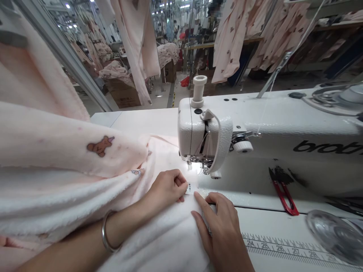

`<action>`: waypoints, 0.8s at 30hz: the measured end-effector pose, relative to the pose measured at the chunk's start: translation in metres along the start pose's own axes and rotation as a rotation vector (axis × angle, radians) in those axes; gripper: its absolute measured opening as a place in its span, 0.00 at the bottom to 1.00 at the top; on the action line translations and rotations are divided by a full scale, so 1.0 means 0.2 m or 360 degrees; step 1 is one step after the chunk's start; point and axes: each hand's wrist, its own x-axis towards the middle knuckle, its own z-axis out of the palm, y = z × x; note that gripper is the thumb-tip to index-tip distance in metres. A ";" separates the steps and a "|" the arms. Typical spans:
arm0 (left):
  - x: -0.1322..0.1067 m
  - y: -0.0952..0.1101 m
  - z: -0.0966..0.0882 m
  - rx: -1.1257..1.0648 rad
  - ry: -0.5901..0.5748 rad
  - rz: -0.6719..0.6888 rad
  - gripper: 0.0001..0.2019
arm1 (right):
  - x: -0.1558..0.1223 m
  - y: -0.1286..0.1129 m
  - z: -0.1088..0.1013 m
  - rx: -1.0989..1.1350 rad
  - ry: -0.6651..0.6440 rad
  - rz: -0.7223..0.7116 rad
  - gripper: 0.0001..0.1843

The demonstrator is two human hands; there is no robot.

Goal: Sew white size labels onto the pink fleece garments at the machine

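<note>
A small white printed label (192, 188) lies on pale pink fleece fabric (176, 223), just in front of the sewing machine's needle area (195, 164). My left hand (170, 185) pinches the label's left edge between thumb and fingers, with a metal bangle on that wrist. At the label's right side, my right hand (221, 223) rests with thumb and index finger apart, its index fingertip by the label's lower corner. The fleece, with a brown bear print (100, 146), bunches up to the left of my arm. Under the presser foot, details are washed out by the lamp.
The white sewing machine (255, 117) spans the right side. Red-handled thread snips (285, 192) lie on its bed. Nearby are a clear round dish-like object (331, 234) and a printed ruler strip (283, 247). Pink printed garments (229, 41) hang behind, with cardboard boxes (121, 92) on the floor.
</note>
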 end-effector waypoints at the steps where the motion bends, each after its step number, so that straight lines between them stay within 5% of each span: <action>1: -0.01 0.01 -0.01 0.0105 0.0021 0.0038 0.07 | 0.00 0.00 0.00 -0.0007 0.0021 0.0000 0.17; 6: -0.13 0.03 -0.11 0.0947 0.0228 0.0601 0.12 | 0.01 0.00 0.00 -0.0038 0.0029 -0.0040 0.17; 12: -0.21 -0.12 -0.10 0.1378 -0.0057 0.1367 0.19 | 0.01 -0.01 -0.01 -0.0049 0.0099 -0.0064 0.16; 24: -0.16 -0.19 -0.09 0.1525 -0.0139 0.1520 0.23 | 0.01 0.00 -0.01 -0.0016 0.0106 -0.0070 0.16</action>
